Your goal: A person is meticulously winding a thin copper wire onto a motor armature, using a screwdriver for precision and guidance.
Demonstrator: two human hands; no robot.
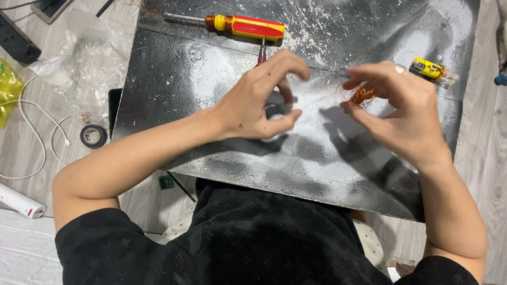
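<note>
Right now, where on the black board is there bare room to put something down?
The black board is bare at its near-left part, between the left hand and the near edge, and at the far right above the lighter. It is crowded around the copper wire, the right hand and the screwdriver.

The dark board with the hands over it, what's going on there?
A person in a black shirt works over a paint-speckled dark board. The right hand pinches a small tangle of copper wire at its fingertips. The left hand curls around a small part that is mostly hidden. A red and yellow screwdriver lies at the board's far edge and a small yellow item by the right hand. A roll of black tape sits on the floor.
</note>
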